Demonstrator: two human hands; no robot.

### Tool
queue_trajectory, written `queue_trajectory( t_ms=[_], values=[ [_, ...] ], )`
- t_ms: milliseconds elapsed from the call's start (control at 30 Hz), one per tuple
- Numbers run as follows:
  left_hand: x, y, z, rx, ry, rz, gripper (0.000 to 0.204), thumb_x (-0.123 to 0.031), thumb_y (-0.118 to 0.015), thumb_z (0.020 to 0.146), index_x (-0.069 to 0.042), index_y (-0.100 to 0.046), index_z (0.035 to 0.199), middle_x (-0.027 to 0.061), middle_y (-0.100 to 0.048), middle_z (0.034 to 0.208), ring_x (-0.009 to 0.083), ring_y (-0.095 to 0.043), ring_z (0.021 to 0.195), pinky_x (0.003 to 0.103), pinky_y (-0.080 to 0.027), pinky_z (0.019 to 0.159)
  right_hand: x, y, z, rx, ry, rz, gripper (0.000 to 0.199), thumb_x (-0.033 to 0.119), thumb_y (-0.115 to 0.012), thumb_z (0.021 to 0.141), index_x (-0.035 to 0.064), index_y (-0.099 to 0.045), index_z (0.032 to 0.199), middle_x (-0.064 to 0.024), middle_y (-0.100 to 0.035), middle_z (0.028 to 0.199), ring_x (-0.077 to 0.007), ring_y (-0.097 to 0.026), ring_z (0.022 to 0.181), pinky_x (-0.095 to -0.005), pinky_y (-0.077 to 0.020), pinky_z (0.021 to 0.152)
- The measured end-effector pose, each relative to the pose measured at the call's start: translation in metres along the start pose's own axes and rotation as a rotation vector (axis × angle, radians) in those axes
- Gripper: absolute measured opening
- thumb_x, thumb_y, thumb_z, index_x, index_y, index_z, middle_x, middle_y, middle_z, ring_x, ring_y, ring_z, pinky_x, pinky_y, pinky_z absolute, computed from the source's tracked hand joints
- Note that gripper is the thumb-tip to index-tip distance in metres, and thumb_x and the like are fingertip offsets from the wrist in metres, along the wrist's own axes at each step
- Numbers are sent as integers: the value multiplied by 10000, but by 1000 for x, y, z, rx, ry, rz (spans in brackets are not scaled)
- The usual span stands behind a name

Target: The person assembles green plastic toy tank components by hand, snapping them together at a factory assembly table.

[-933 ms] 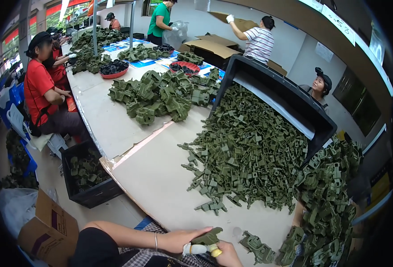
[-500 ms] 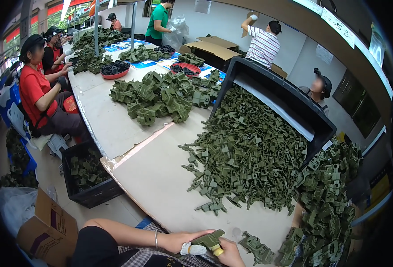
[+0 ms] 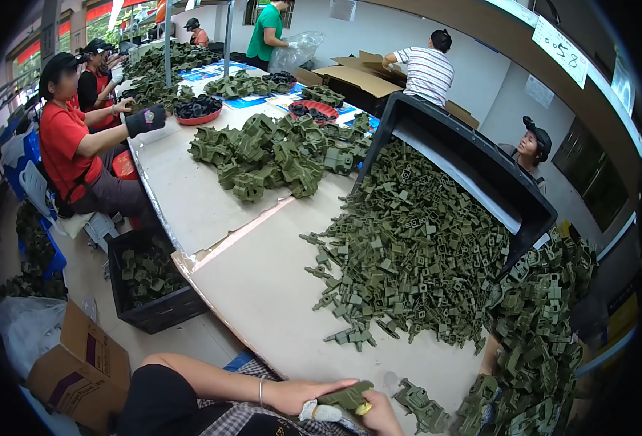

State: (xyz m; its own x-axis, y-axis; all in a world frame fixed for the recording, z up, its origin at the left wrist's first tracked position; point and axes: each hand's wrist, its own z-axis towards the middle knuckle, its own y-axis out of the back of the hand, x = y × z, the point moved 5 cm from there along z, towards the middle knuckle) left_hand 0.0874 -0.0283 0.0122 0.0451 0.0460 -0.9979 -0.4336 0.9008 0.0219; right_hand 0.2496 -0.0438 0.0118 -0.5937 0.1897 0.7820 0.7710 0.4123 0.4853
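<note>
Near the bottom edge, a dark green moulded plastic part (image 3: 348, 397) is gripped between my two hands. My left hand (image 3: 293, 396) is closed along its left side, with a white cover on one finger. My right hand (image 3: 382, 417) closes on the part's right end. A small yellow piece (image 3: 364, 408) shows at the right fingertips; I cannot tell if it is a finger cover or something held. Just right of my right hand lies a similar loose green part (image 3: 421, 407). Beyond my hands spreads a big heap of small green parts (image 3: 408, 251).
A tipped black crate (image 3: 470, 171) stands behind the heap. Larger green parts (image 3: 528, 349) pile up at the right, others (image 3: 263, 156) farther back on the table (image 3: 255, 272). A black bin (image 3: 157, 309) and a cardboard box (image 3: 88, 363) sit at the left. Several people work around.
The view has shifted slightly. My hands have turned the green part a little, and less yellow shows. At left, the red-shirted person's gloved hand has risen towards the table.
</note>
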Motion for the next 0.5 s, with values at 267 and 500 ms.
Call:
queue_trajectory(
  t_ms=[267, 500],
  values=[
    [-3, 8, -4, -57, 9, 31, 840, -105, -567, 788, -122, 6, 1402, 157, -291, 1377, 237, -376, 1222, 308, -322, 970, 40, -5, -15, -153, 22, -2, 263, 232, -532, 791, 10, -615, 904, -117, -641, 825, -231, -586, 738, -357, -453, 682],
    [-3, 5, -7, -96, -91, 24, 801, -222, -541, 834, -98, 14, 1399, 164, -198, 1417, 263, -279, 1285, 313, -262, 1014, 6, -26, -5, -150, 24, 170, 250, 213, -540, 780, -15, -611, 852, -158, -620, 799, -296, -569, 737, -376, -451, 654]
  ],
)
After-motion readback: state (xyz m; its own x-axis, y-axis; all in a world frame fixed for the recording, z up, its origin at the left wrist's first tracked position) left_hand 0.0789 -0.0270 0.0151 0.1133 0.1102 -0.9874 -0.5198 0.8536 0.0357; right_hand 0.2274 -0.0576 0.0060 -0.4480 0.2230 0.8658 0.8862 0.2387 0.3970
